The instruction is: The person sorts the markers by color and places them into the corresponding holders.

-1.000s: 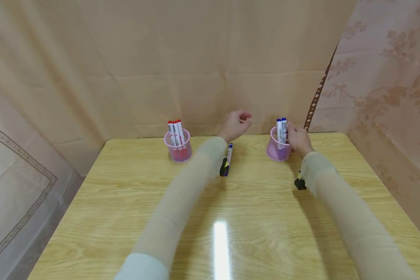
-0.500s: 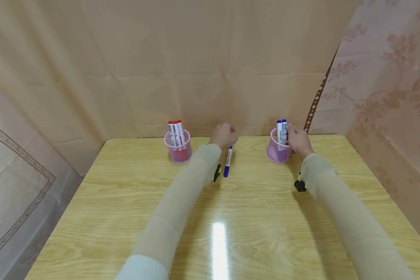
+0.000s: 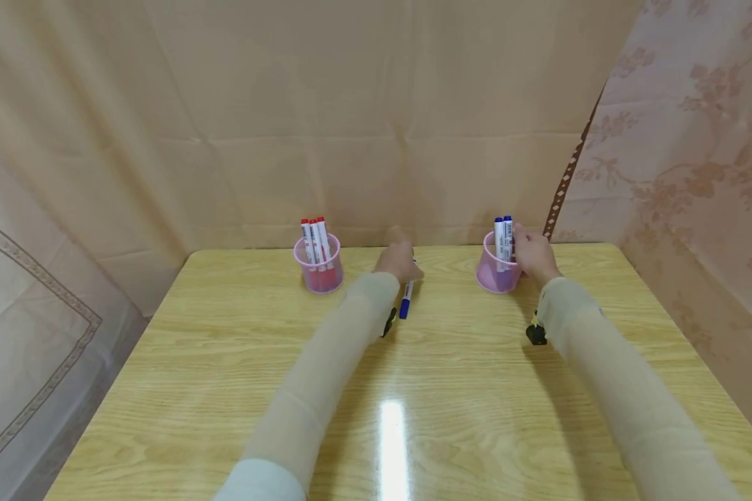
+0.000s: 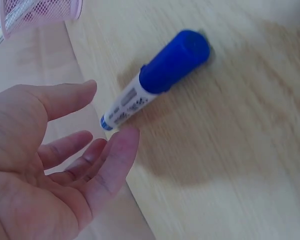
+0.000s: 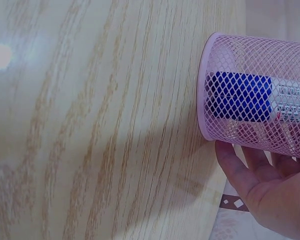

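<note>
Over the far middle of the table, my left hand (image 3: 397,263) is beside a blue-capped whiteboard marker (image 3: 404,306) lying on the wood. In the left wrist view, thumb and fingers of the left hand (image 4: 65,165) are spread apart, fingertips close to the far end of the marker (image 4: 175,62), nothing between them. My right hand (image 3: 535,257) holds the right-hand pink mesh pen cup (image 3: 487,277), which stands upright with blue-capped markers (image 3: 503,238) in it. In the right wrist view, the fingers of the right hand (image 5: 275,200) wrap behind the cup's mesh wall (image 5: 204,90).
Another pink mesh pen cup (image 3: 307,278) stands at the far left with several red-capped markers (image 3: 315,240). Behind the wooden table (image 3: 464,390) hangs a beige curtain (image 3: 351,104), close to its back edge.
My left hand has moved left from between the marker and the right cup, then lowered toward the marker, now overlapping its far end. The right hand stays at its cup.
</note>
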Tool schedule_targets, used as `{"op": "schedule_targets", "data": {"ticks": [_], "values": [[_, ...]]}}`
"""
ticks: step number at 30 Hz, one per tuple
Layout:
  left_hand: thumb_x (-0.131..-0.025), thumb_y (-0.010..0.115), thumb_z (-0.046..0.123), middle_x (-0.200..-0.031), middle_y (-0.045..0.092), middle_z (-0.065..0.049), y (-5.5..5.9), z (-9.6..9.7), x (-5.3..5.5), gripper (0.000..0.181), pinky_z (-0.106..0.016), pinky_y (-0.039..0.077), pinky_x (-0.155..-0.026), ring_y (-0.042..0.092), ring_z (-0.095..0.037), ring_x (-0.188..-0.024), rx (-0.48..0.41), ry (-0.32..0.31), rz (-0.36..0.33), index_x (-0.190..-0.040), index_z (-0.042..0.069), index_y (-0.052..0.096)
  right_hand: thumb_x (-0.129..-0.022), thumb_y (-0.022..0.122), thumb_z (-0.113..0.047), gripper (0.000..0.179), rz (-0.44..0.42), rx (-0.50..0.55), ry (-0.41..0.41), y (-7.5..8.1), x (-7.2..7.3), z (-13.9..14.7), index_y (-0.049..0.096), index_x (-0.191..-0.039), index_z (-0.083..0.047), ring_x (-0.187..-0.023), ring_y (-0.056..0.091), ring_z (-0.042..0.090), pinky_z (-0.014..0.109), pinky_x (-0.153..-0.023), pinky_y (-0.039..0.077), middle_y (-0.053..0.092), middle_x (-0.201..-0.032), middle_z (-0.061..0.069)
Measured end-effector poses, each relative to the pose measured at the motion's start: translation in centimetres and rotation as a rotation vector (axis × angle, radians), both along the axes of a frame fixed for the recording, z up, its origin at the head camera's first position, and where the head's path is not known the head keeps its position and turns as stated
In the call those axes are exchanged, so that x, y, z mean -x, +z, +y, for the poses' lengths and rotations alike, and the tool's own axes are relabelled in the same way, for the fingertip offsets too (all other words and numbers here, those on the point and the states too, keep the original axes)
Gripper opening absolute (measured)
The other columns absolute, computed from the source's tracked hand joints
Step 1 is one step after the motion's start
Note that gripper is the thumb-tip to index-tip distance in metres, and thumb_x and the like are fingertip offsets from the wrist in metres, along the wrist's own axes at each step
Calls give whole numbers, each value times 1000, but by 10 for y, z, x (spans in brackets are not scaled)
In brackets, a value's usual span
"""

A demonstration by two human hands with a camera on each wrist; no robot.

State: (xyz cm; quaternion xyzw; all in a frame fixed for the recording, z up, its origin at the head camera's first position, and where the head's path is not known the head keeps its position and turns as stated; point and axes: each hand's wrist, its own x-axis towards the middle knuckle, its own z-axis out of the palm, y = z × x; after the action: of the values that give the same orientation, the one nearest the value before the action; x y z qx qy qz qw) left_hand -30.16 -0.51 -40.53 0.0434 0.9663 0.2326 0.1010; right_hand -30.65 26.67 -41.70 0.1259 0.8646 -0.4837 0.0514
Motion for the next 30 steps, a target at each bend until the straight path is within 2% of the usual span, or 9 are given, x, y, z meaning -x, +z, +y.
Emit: {"op": "schedule_targets", "data": {"ticks": [4,8,11,16,23,30], "values": [[-87,76,13,-98,64,-7,-9,4,1,50,-29,52,-59,60,-22,-75,3,17,-15,-129,5,51,-105,18,-63,81,-1,-7,-2,-3,-1,0,51,-139,3,-115,49,38,50,-97,47,52,-125,26],[-87,75,14,-90,64,-5,-15,4,-2,18,-28,49,-59,58,-21,-74,77,-14,3,-100,6,65,-105,17,-62,81,-4,-16,3,-7,-4,-3,51,-139,3,-116,48,39,50,-98,46,52,-126,27],[-89,74,14,-86,62,-4,-17,3,-5,11,-28,46,-59,55,-19,-73,99,-22,1,-88,8,65,-105,17,-62,81,-10,-12,8,-9,-6,-4,51,-138,3,-115,49,38,49,-97,47,52,-126,26],[-91,72,14,-88,61,-4,-19,3,-4,10,-28,47,-61,54,-19,-74,113,-14,7,-92,7,65,-105,18,-62,81,-10,7,0,-10,-6,-5,51,-140,3,-114,49,37,52,-97,50,52,-127,26],[-91,72,17,-93,63,-5,-16,4,0,13,-30,48,-65,55,-20,-79,135,-6,20,-96,7,65,-106,19,-61,80,8,9,-3,-5,-4,-3,50,-140,4,-113,50,38,53,-97,50,52,-126,26],[-92,71,18,-96,63,-5,-13,6,5,13,-30,48,-67,55,-20,-80,141,-6,-3,-97,7,66,-103,17,-65,85,4,12,-9,0,-2,-1,49,-143,3,-114,49,36,52,-98,49,51,-128,25]]}}
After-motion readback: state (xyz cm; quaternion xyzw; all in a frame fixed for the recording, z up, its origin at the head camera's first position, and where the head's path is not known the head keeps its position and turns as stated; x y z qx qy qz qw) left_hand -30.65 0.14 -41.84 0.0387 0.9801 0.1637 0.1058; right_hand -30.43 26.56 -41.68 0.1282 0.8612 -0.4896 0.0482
